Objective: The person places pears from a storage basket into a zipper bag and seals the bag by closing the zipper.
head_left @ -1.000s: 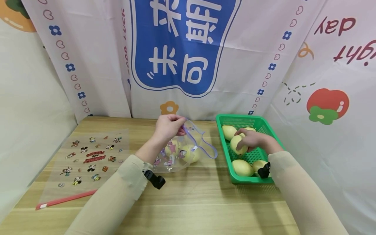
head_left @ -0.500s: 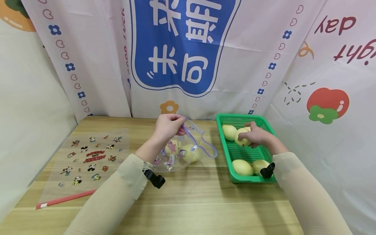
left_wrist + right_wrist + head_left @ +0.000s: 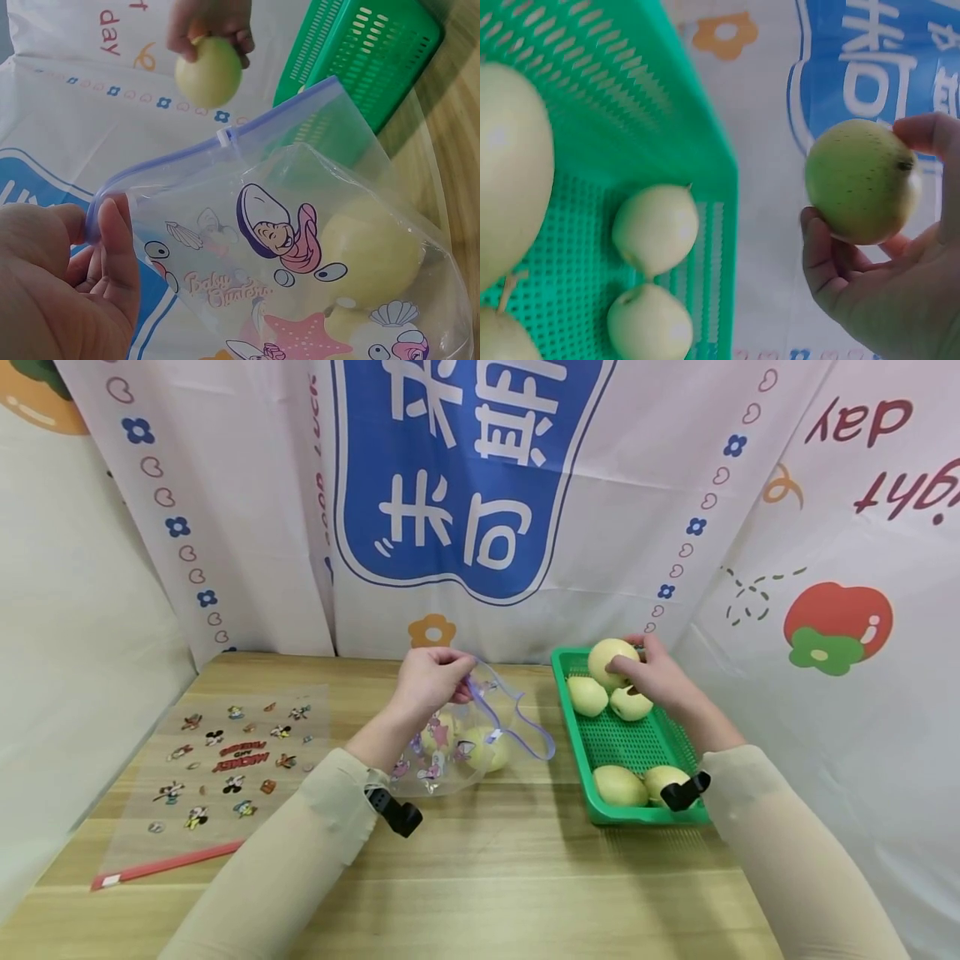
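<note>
My left hand (image 3: 433, 678) pinches the purple zip edge of a clear printed zip bag (image 3: 225, 195), holding its mouth up and parted. Inside the bag lie pale yellow-green pears (image 3: 371, 251). In the head view, my right hand (image 3: 660, 675) grips a pear (image 3: 611, 662) above the far end of a green basket (image 3: 592, 806). The right wrist view shows that pear (image 3: 862, 181) between thumb and fingers, beyond the basket's rim. Two pears (image 3: 656, 229) sit at the basket's far end, and two more (image 3: 619, 786) at its near end.
A second clear bag (image 3: 232, 760) with cartoon prints and a red slider strip (image 3: 168, 864) lies flat at the left of the wooden table (image 3: 480, 877). Printed white cloth (image 3: 285, 527) hangs behind the table and along both sides.
My right hand has lifted the pear up and away from the others in the basket, toward the back. The left hand and the bag stay nearly where they were.
</note>
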A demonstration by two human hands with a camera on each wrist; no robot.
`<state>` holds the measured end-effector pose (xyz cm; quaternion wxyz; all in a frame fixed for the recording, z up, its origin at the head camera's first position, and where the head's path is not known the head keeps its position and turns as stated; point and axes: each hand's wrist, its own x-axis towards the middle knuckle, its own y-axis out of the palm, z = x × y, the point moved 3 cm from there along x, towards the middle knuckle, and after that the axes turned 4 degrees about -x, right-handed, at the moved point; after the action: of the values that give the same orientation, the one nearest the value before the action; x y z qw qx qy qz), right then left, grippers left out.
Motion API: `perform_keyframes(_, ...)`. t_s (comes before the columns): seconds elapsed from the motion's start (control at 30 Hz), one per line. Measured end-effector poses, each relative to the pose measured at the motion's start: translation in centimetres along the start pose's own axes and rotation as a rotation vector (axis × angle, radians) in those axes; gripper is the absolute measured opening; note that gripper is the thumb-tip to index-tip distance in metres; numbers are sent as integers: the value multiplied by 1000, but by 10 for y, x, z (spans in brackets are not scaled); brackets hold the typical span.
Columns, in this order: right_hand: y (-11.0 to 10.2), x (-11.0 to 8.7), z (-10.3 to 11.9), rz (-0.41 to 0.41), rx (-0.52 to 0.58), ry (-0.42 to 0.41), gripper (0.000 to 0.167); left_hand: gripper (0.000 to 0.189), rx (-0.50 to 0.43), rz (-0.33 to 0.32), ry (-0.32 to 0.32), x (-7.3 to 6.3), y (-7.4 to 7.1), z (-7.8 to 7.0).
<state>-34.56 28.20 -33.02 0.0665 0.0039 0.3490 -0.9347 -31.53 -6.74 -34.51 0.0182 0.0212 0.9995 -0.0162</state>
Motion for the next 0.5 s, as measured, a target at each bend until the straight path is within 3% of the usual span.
perform_keyframes(0.5,37,-22,63,106,111,-213,63,21,32,-2,11,1,3,-1)
